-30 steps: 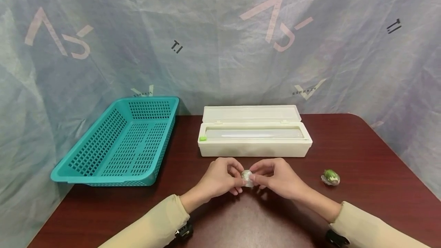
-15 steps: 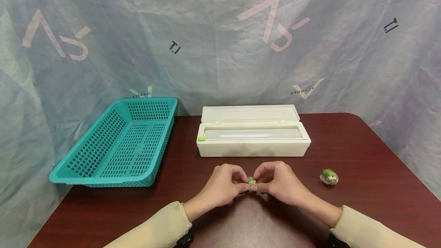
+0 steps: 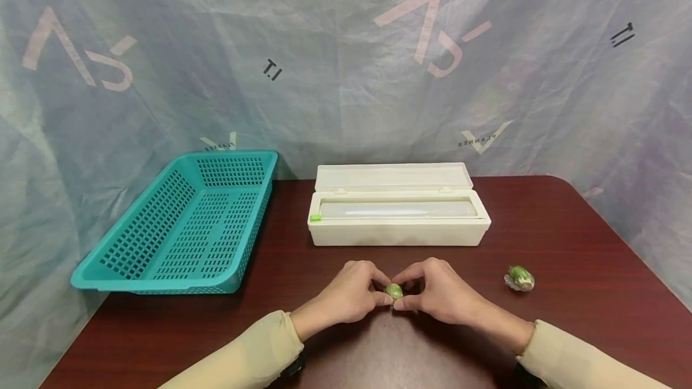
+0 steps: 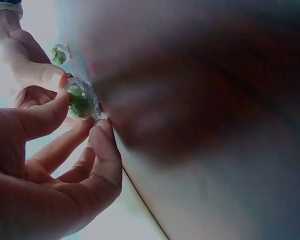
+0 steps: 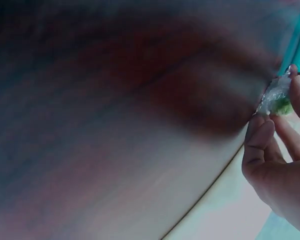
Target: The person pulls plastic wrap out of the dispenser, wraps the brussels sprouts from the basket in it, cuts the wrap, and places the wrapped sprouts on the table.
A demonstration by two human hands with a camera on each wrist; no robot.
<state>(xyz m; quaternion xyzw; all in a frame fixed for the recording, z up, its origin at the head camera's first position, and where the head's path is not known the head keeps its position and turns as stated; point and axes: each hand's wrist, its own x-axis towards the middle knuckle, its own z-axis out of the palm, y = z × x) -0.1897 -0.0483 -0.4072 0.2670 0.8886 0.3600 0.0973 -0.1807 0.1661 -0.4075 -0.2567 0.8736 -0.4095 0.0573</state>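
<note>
A small round green vegetable (image 3: 393, 291), wrapped in clear plastic film, is between my two hands near the middle of the table. My left hand (image 3: 354, 294) pinches it from the left with thumb and fingertips. From the other side, the thumb and fingers of my right hand (image 3: 440, 293) grip it too. In the left wrist view, the film around the vegetable (image 4: 81, 101) looks crinkled and gathered on the side toward the table. The right wrist view shows shiny film (image 5: 276, 92) bunched at the fingertips.
A second wrapped green vegetable (image 3: 520, 278) lies on the dark red table (image 3: 584, 257) to the right. Behind my hands stands a white cling film box (image 3: 400, 234), lid raised, with a green slider at its left. A teal plastic basket (image 3: 238, 278) sits at the left.
The vegetable has been turned between my fingers, from its pale film-covered side to its green side up. Both hands have come slightly nearer and stay pinched on it.
</note>
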